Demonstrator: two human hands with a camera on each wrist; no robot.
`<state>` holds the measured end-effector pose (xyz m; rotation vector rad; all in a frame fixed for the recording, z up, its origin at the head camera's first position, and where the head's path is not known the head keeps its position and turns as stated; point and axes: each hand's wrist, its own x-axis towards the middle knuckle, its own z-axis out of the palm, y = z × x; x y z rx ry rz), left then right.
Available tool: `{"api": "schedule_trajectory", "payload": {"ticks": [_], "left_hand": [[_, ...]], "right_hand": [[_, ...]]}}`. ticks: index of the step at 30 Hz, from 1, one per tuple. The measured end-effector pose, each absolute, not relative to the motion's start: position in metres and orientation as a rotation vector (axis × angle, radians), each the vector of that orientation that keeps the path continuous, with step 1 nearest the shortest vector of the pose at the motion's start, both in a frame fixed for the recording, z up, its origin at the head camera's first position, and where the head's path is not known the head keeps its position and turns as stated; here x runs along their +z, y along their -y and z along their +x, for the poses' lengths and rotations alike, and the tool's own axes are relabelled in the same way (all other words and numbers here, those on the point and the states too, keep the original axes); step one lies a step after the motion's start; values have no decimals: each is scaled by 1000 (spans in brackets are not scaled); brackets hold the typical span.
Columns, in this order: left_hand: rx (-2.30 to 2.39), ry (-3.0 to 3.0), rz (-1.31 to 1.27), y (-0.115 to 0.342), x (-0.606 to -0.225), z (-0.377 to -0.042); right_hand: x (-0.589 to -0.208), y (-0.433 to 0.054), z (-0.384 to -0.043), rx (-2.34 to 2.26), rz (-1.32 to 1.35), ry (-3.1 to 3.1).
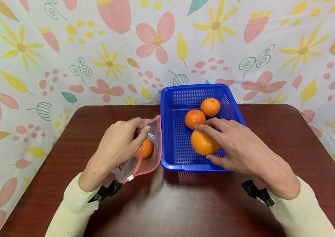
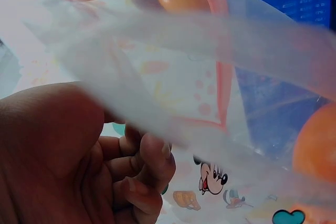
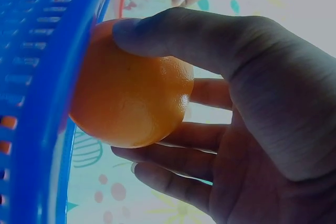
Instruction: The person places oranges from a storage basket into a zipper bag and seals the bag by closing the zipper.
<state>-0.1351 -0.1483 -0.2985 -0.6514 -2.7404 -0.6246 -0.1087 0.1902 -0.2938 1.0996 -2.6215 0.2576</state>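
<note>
My right hand [image 1: 241, 146] grips an orange [image 1: 204, 142], thumb on the near side and fingers over the top, at the front part of a blue plastic basket [image 1: 182, 168]. In the right wrist view the orange [image 3: 131, 87] overlaps the basket's rim [image 3: 50, 108]. Two more oranges lie inside the basket; the smaller, redder one [image 1: 195, 119] is beside another orange [image 1: 210, 107]. My left hand [image 1: 115, 141] pinches the mouth of a clear slider bag [image 1: 152, 164] with a coral edge, its fingertips partly hidden by film. One orange [image 1: 145, 148] sits in the bag.
The bag's white slider [image 1: 130, 178] is at its near corner. Cartoon prints [image 2: 212, 177] show on the film. Everything stands on a dark wooden table [image 1: 167, 204], against a floral cloth [image 1: 126, 49] at the back. A black strap [image 1: 105, 191] circles each sleeve.
</note>
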Motion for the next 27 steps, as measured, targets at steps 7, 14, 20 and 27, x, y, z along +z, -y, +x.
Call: {"api": "schedule_trajectory", "payload": {"ticks": [7,14,20,27], "left_hand": [[-634,2741,-648,149,-299,-135],[-629,2743,-650,148,-299,-136],[-630,2740,-653,148,-299,-136],[-638,2737,-657,148,-298,-135]], "right_hand": [[-293,-181,-109,286,1135,2592],[-291,-171,-110,300,1161,2604],[-291,-164,-111,298,1190,2574],[-291,-159,-112,303,1204,2550]]}}
